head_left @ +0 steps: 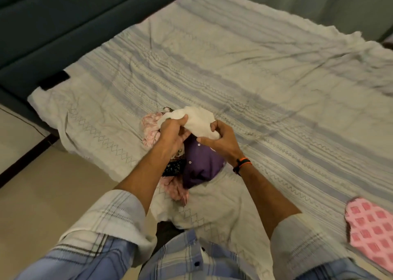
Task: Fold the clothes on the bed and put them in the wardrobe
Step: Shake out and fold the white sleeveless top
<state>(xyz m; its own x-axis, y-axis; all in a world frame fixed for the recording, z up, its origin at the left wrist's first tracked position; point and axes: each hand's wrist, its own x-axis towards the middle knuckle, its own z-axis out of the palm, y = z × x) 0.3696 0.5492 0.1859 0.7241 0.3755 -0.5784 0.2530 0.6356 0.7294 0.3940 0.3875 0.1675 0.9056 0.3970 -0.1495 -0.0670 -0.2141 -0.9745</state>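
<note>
We stand at the near edge of the bed (244, 71) with a small heap of clothes in front of us; our left hand (173, 134) and our right hand (221, 139) both clutch the white garment (196, 120), fingers curled into its bunched cloth, and hold it just above the heap, most likely to pull it free of the rest so that it can be shaken out and folded alone. Beneath it lies the purple garment (202, 167), crumpled, with a pink floral piece (150, 128) to its left and a dark patterned piece (175, 168) tucked under our left wrist; all of them touch one another and none looks folded yet, so we judge the task barely begun. A pink checked cloth (370, 231) lies well apart at the right edge; the wardrobe is not in view.
</note>
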